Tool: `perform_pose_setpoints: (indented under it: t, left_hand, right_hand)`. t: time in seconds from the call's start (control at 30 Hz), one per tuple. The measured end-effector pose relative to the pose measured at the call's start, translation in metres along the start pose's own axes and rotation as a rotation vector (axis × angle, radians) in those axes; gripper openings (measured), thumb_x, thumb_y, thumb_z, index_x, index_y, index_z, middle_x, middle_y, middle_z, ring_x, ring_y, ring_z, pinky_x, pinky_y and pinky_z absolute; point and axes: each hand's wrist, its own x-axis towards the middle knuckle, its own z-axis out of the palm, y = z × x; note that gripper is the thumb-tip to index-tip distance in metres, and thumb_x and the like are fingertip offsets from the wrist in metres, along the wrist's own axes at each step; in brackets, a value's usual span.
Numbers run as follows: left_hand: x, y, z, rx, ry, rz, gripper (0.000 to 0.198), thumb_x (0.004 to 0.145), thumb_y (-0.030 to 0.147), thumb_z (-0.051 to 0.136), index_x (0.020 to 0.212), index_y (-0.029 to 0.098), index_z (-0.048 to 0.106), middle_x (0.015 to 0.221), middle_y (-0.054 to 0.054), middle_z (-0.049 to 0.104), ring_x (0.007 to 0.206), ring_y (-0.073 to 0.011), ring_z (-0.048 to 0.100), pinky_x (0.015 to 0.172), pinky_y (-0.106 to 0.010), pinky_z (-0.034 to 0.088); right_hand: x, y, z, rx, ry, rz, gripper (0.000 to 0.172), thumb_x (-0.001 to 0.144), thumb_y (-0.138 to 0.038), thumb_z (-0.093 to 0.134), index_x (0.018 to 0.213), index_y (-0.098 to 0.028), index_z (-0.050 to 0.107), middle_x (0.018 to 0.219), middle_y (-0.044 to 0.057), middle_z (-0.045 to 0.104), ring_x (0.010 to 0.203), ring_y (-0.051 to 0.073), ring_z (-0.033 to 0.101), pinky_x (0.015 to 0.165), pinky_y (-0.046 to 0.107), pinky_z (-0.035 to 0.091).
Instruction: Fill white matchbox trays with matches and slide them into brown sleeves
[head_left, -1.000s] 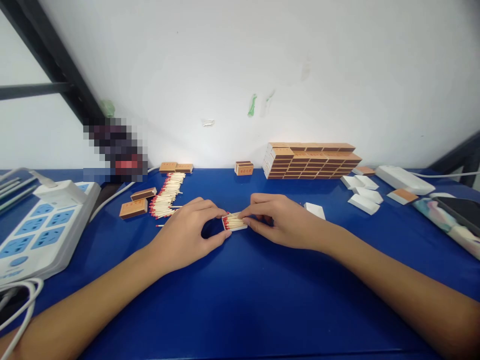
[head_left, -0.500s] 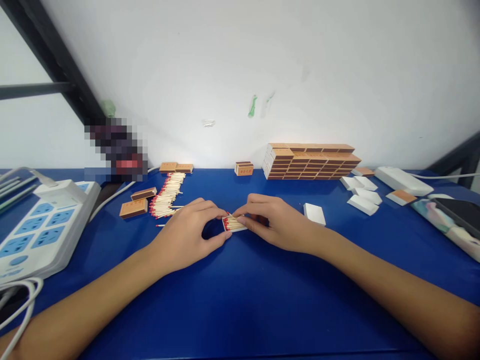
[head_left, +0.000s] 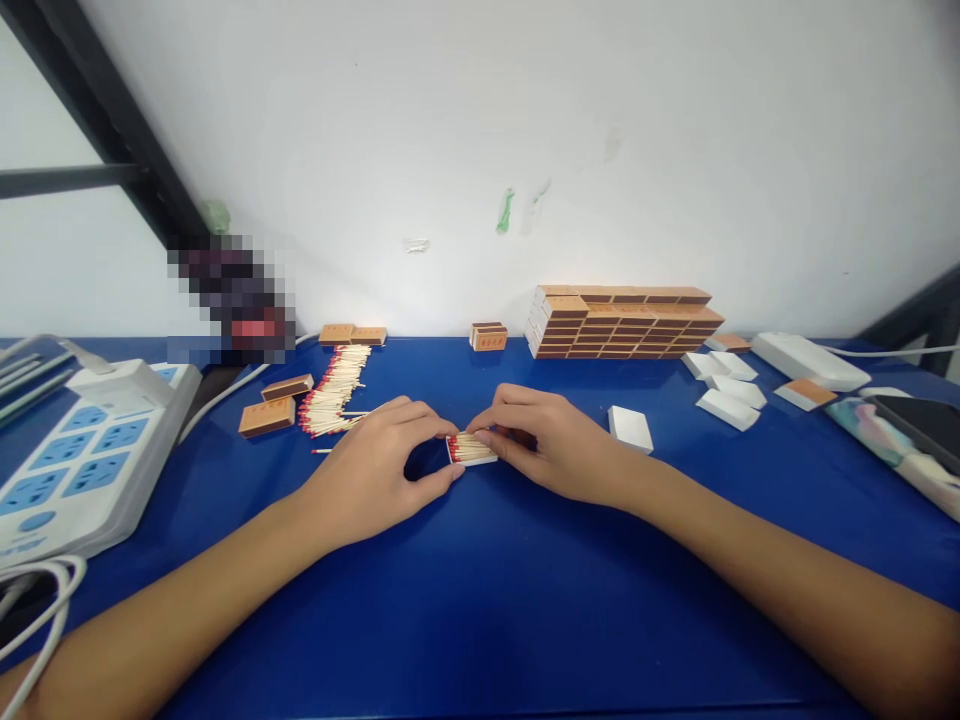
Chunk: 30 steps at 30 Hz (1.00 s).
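A white matchbox tray (head_left: 480, 462) lies on the blue table in front of me, filled with red-tipped matches (head_left: 466, 447). My left hand (head_left: 382, 455) grips the tray's left end between thumb and forefinger. Over its right end, my right hand (head_left: 544, 440) has thumb and fingers pinched together at the matches; what exactly sits between those fingertips is hidden. A fanned pile of loose matches (head_left: 337, 392) lies beyond my left hand. To the right of my right hand rests a white cardboard piece (head_left: 630, 428).
Matchboxes are stacked (head_left: 622, 325) against the wall, with a small pair (head_left: 489, 337) to their left. Further matchboxes (head_left: 268, 416) lie left. A power strip (head_left: 97, 450) with cables fills the left edge. White trays (head_left: 727, 408) and a phone (head_left: 922, 425) are at right.
My right fingers have shifted slightly at the tray's right end, and more of the matches shows. My left hand stays in place on the tray.
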Motion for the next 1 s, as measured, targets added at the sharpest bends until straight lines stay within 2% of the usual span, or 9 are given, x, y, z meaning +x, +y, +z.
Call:
perform_pose_setpoints:
  t: [0.2,0.47,0.67,0.8,1.0]
  left_hand:
    - [0.0001,0.0003,0.0004,-0.037,0.008,0.024,0.021,0.095,0.03,0.073,0.115,0.023,0.076,0.112,-0.002,0.078,0.104,-0.0224,0.069,0.093,-0.04,0.056]
    - [0.0001,0.0003,-0.0008,-0.03,0.018,0.031,0.017,0.096,0.033,0.072,0.109,0.023,0.077,0.107,-0.003,0.078,0.101,-0.0236,0.068,0.091,-0.041,0.056]
    - [0.0014,0.0001,-0.0007,-0.006,0.032,0.016,0.021,0.095,0.032,0.073,0.114,0.024,0.076,0.11,-0.003,0.078,0.102,-0.0241,0.068,0.09,-0.041,0.057]
    - [0.0012,-0.0004,-0.0003,-0.006,0.03,0.029,0.021,0.095,0.033,0.073,0.113,0.023,0.076,0.109,-0.003,0.078,0.101,-0.0239,0.068,0.089,-0.041,0.057]
    - [0.0003,0.0006,0.0003,-0.013,0.03,0.045,0.017,0.095,0.033,0.072,0.109,0.023,0.076,0.109,-0.004,0.078,0.1,-0.024,0.069,0.09,-0.041,0.056]
  right_hand:
    - [-0.0003,0.0028,0.0002,0.001,0.011,-0.021,0.021,0.106,-0.023,0.057,0.111,-0.021,0.078,0.093,0.004,0.063,0.074,0.013,0.058,0.067,0.028,0.046]
    - [-0.001,0.0084,-0.0033,-0.048,0.064,-0.048,0.02,0.105,-0.023,0.058,0.111,-0.02,0.077,0.091,0.003,0.061,0.073,0.013,0.055,0.066,0.029,0.045]
    - [-0.0009,0.0071,-0.0043,0.009,0.11,-0.067,0.011,0.099,-0.02,0.066,0.104,-0.02,0.076,0.087,0.001,0.059,0.073,0.012,0.055,0.065,0.027,0.045]
    - [0.0006,0.0056,-0.0005,0.053,0.102,0.003,0.006,0.096,-0.019,0.07,0.096,-0.021,0.076,0.084,0.0,0.058,0.07,0.011,0.053,0.063,0.026,0.045]
    - [0.0028,0.0029,0.0035,0.068,0.106,0.089,0.008,0.093,-0.016,0.07,0.092,-0.022,0.076,0.081,-0.002,0.058,0.068,0.01,0.053,0.063,0.025,0.044]
